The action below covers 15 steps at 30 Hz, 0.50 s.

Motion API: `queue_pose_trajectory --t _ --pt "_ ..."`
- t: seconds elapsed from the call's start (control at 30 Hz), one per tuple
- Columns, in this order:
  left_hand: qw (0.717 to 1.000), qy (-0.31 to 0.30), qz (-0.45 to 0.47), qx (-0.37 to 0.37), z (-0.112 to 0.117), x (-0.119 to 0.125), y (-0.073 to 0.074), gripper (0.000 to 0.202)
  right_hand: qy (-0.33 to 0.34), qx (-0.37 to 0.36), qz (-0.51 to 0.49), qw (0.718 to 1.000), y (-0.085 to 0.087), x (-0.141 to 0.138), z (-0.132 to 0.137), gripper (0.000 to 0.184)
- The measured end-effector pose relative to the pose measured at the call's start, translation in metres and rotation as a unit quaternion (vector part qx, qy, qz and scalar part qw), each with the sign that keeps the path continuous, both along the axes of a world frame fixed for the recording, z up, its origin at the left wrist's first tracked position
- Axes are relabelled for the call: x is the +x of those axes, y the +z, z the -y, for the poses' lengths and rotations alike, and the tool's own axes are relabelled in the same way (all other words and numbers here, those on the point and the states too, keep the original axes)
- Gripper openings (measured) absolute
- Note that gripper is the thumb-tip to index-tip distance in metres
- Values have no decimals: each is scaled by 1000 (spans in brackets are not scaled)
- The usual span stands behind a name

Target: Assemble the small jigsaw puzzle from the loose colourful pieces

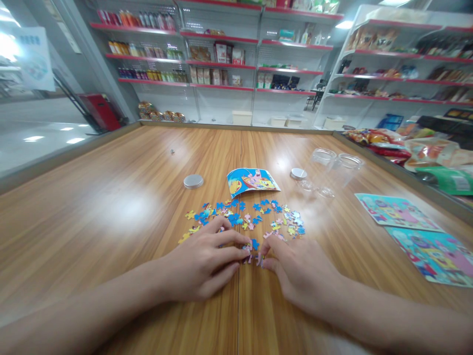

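Observation:
Loose jigsaw puzzle pieces (234, 219) in blue, yellow and pink lie in an arc on the wooden table. My left hand (207, 256) rests palm down with its fingers stretched, the fingertips touching a small pink and blue group of pieces (254, 244). Just right of that group, my right hand (301, 268) pinches a small puzzle piece (259, 259) between thumb and forefinger, and the fingers partly cover it. Behind the loose pieces stands a slightly curled picture card (253, 181) with cartoon figures on blue.
A silver lid (193, 181) lies left of the card, another lid (298, 173) right of it. Two clear jars (345, 170) stand farther right. Two cartoon picture sheets (399, 212) lie at the right. Snack packets (388, 143) lie beyond the table's raised edge, and stocked shelves (221, 64) behind.

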<state>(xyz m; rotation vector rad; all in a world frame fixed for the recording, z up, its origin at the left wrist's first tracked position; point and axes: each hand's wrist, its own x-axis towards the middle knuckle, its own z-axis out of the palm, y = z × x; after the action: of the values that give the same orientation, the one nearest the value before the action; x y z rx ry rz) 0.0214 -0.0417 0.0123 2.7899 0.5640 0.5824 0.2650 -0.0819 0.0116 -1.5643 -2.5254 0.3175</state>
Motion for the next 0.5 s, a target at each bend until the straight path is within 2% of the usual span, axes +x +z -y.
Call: queue_pose_trajectory --t 0.5 --pt "999 -27 -14 -18 -1 0 -1 34 30 49 -8 998 -6 -1 3 12"
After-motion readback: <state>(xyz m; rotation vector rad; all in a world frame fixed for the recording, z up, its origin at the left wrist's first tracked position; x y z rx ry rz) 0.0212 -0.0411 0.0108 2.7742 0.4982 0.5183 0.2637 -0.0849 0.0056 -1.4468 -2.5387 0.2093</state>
